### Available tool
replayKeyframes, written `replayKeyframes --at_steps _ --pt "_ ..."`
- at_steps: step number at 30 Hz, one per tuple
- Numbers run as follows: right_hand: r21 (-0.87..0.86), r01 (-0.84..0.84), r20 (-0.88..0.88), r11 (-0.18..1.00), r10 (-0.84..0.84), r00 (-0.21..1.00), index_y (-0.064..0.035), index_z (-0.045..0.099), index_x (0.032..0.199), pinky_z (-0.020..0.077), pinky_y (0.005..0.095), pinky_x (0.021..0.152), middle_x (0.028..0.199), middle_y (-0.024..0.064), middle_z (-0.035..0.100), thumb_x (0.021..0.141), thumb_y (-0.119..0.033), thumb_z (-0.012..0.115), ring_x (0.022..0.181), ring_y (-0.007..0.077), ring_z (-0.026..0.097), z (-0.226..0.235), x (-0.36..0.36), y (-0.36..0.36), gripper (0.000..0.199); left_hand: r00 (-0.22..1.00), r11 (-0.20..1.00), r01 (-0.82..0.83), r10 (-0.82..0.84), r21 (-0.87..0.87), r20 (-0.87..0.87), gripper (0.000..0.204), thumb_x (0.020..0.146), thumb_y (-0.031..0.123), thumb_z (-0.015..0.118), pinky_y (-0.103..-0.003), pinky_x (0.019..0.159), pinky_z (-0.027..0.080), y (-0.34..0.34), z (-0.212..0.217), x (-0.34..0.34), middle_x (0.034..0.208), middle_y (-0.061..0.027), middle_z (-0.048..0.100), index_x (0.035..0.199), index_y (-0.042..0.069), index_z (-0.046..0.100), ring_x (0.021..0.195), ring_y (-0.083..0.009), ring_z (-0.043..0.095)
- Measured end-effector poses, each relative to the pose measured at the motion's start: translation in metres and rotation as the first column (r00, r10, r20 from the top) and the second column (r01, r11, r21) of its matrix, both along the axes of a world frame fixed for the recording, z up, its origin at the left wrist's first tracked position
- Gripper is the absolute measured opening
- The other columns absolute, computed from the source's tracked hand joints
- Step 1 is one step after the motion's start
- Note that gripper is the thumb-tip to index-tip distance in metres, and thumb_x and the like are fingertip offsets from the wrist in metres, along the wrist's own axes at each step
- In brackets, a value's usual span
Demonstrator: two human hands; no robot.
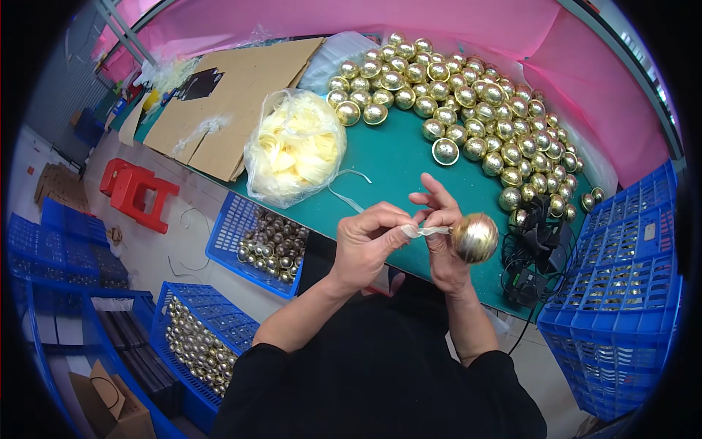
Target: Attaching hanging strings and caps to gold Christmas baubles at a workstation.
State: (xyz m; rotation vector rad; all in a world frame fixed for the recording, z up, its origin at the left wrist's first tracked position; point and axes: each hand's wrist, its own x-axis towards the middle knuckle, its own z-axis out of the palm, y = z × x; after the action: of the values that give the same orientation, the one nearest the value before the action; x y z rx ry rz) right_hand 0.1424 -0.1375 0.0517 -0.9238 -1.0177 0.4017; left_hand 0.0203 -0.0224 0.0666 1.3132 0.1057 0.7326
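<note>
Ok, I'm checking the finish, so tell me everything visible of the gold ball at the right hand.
The gold ball is round, shiny and metallic-looking, with pale highlights and darker streaks, slightly blurred. It appears held up off the green table, close against the fingers of the right hand. A pale ribbon stretches from the fingertips of the left hand toward the ball's left side; whether it is fastened there cannot be told.

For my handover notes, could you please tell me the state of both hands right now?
Left hand: closed, pinching a pale ribbon.
Right hand: pinching the ribbon beside a gold ball, some fingers raised.
</note>
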Motion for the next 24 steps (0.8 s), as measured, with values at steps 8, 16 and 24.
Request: replayKeyframes --at_steps 8,16,24 --pt "-0.099 0.136 0.166 0.986 -0.118 0.979 0.0004 0.064 0.101 0.0549 0.0392 0.095 0.133 0.0233 0.065 0.099 -0.008 0.069 0.11 0.0285 0.068 0.015 0.004 -0.004 0.01 0.98 0.971 0.158 -0.176 -0.178 -0.092 0.007 0.097 0.001 0.071 -0.029 0.075 0.057 0.005 0.004 -0.004 0.092 -0.0101 0.073 0.099 -0.005 0.075 0.084 -0.0151 0.07" --pt "-0.223 0.27 0.272 0.937 -0.207 0.94 0.001 0.068 0.099 0.0563 0.034 0.086 0.112 0.0169 0.073 0.096 -0.003 0.07 0.1 0.023 0.07 0.008 0.006 -0.004 0.005 0.957 0.969 0.141 -0.186 -0.204 -0.224 0.008 0.098 0.002 0.07 -0.025 0.073 0.057 0.011 -0.006 0.0 0.087 -0.0071 0.073 0.101 -0.004 0.073 0.079 -0.0117 0.07" --pt "-0.353 0.391 0.258 0.85 -0.313 0.914 0.0014 0.073 0.101 0.0532 0.0274 0.072 0.099 0.0098 0.074 0.093 -0.003 0.074 0.08 0.0132 0.065 -0.002 -0.002 -0.008 0.009 0.98 0.996 -0.001 -0.018 -0.091 -0.199 0.005 0.098 0.001 0.069 -0.024 0.081 0.054 0.013 -0.032 0.01 0.102 -0.0058 0.07 0.098 -0.003 0.071 0.09 -0.0093 0.066"
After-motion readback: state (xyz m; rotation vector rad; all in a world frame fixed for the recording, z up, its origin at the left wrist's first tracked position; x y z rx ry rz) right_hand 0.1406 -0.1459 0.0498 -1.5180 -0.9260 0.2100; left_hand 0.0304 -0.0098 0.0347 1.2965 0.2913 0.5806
